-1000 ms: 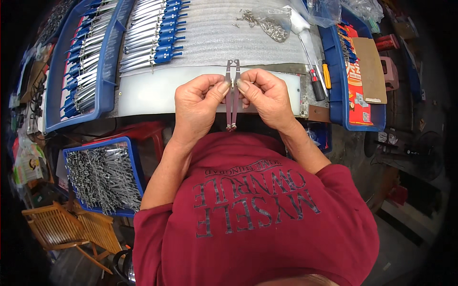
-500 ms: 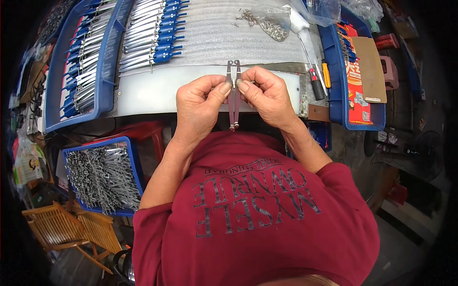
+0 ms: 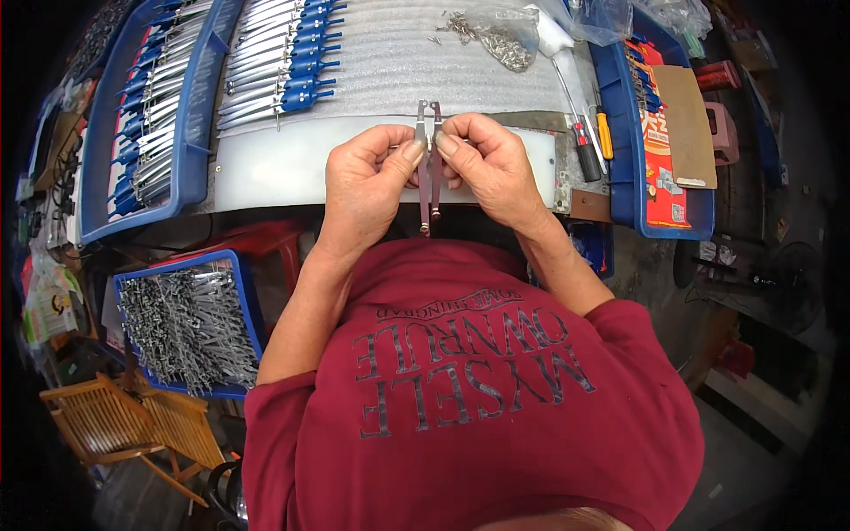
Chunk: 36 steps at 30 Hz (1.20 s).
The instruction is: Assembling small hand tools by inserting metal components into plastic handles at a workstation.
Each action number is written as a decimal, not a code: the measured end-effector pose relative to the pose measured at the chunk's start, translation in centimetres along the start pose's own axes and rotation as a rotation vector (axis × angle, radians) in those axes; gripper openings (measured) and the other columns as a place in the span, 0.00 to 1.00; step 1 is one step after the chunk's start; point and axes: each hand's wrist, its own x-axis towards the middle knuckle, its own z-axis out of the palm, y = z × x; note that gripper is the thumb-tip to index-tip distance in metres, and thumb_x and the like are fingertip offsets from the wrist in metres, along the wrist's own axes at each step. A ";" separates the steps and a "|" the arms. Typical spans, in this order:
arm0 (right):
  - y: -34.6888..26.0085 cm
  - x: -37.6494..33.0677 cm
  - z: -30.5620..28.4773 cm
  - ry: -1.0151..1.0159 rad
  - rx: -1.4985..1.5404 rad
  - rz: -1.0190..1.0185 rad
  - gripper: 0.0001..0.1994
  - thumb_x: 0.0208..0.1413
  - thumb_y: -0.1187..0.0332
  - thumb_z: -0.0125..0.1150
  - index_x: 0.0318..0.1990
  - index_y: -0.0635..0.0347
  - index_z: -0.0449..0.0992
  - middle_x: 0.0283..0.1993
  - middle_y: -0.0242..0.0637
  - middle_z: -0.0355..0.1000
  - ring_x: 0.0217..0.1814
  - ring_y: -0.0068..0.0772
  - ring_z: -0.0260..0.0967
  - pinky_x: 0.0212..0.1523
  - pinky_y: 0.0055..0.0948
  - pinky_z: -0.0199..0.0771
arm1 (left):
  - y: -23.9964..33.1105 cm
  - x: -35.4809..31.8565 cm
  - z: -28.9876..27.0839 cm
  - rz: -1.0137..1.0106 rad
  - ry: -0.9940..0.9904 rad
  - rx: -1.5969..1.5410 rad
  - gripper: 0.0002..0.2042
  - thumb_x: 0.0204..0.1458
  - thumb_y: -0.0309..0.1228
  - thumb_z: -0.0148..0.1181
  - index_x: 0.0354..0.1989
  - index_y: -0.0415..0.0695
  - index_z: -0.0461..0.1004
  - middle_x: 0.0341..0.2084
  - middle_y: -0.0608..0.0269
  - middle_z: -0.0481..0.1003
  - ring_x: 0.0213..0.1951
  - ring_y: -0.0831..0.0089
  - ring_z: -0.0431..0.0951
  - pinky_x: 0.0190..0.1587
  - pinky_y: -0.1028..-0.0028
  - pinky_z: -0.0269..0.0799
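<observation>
My left hand (image 3: 370, 181) and my right hand (image 3: 494, 170) come together over the front edge of the bench. Thumb and fingers of each pinch one side of a pair of slim, shiny metal legs (image 3: 424, 195), which look like those of a drawing compass. The legs stand side by side, upright in the picture, their lower ends uneven. Fingertips cover the middle of the pair, so I cannot tell how the legs meet there. Behind my hands a white board (image 3: 274, 168) lies along the bench edge.
Blue-handled silver tools (image 3: 274, 93) lie in a row at the far left, beside a blue tray (image 3: 190, 168) of similar ones. Small metal pins (image 3: 509, 51) spill from a bag. Screwdrivers (image 3: 604, 133) and another blue tray (image 3: 629, 195) are right. A bin of metal parts (image 3: 190, 327) stands lower left.
Both hands have shifted slightly up and left with the metal legs. The legs' lower ends, level before, are now offset, the left one hanging lower.
</observation>
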 end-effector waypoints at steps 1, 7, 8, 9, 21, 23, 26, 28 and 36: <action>-0.1 -0.1 0.1 0.003 0.016 0.020 0.08 0.53 0.68 0.49 0.31 0.65 0.66 0.22 0.26 0.62 0.21 0.13 0.56 0.23 0.14 0.59 | 0.0 0.0 0.0 0.008 -0.009 0.016 0.06 0.48 0.24 0.51 0.31 0.33 0.70 0.20 0.65 0.71 0.22 0.83 0.69 0.25 0.83 0.67; -0.3 0.0 0.3 0.011 0.044 0.034 0.08 0.54 0.68 0.48 0.31 0.65 0.66 0.22 0.26 0.62 0.21 0.13 0.57 0.22 0.14 0.59 | -0.2 0.1 0.0 0.016 0.000 0.014 0.06 0.48 0.23 0.51 0.31 0.33 0.70 0.20 0.65 0.71 0.22 0.83 0.69 0.25 0.83 0.67; -0.2 0.0 0.3 0.010 0.044 0.034 0.08 0.54 0.68 0.48 0.31 0.65 0.66 0.22 0.26 0.62 0.21 0.13 0.57 0.22 0.14 0.59 | -0.3 0.0 0.0 0.015 0.001 0.014 0.06 0.48 0.23 0.51 0.31 0.33 0.70 0.20 0.65 0.71 0.22 0.83 0.69 0.25 0.83 0.67; -0.1 0.0 0.3 0.007 0.042 0.035 0.08 0.54 0.68 0.48 0.31 0.65 0.66 0.22 0.26 0.62 0.21 0.13 0.57 0.22 0.14 0.59 | -0.3 0.0 0.0 0.009 0.004 0.009 0.06 0.48 0.23 0.51 0.31 0.33 0.70 0.20 0.65 0.71 0.22 0.83 0.69 0.25 0.84 0.67; 0.2 -0.2 0.4 0.019 -0.093 0.032 0.08 0.54 0.67 0.48 0.30 0.63 0.66 0.22 0.25 0.62 0.21 0.12 0.56 0.22 0.12 0.59 | -0.9 -0.2 0.1 0.023 0.027 0.032 0.06 0.47 0.23 0.52 0.31 0.33 0.71 0.20 0.66 0.71 0.22 0.84 0.68 0.24 0.84 0.65; 0.1 -0.2 0.4 0.022 -0.078 0.040 0.08 0.53 0.66 0.49 0.30 0.63 0.67 0.22 0.25 0.62 0.21 0.12 0.56 0.22 0.12 0.59 | -0.6 -0.3 0.1 0.020 0.027 0.037 0.06 0.47 0.23 0.52 0.31 0.33 0.71 0.20 0.66 0.71 0.22 0.84 0.68 0.24 0.85 0.65; 0.3 0.0 0.3 0.028 -0.071 0.018 0.09 0.53 0.66 0.49 0.32 0.64 0.68 0.22 0.25 0.62 0.20 0.12 0.56 0.21 0.13 0.59 | -0.5 -0.2 0.0 0.034 0.031 0.026 0.06 0.47 0.22 0.52 0.31 0.32 0.71 0.20 0.66 0.71 0.22 0.84 0.68 0.24 0.85 0.65; 0.5 0.0 0.3 0.024 -0.059 0.021 0.09 0.53 0.66 0.49 0.32 0.64 0.68 0.22 0.25 0.62 0.20 0.12 0.57 0.21 0.12 0.59 | -0.6 -0.1 -0.1 0.039 0.036 0.049 0.06 0.47 0.23 0.52 0.31 0.32 0.71 0.20 0.66 0.71 0.22 0.84 0.68 0.25 0.85 0.65; 0.5 0.1 0.6 0.066 0.004 0.012 0.09 0.52 0.66 0.50 0.31 0.64 0.68 0.21 0.25 0.62 0.20 0.12 0.57 0.20 0.12 0.58 | -0.6 0.0 0.0 0.034 0.008 -0.015 0.08 0.48 0.24 0.51 0.34 0.32 0.70 0.22 0.65 0.71 0.23 0.83 0.69 0.26 0.84 0.67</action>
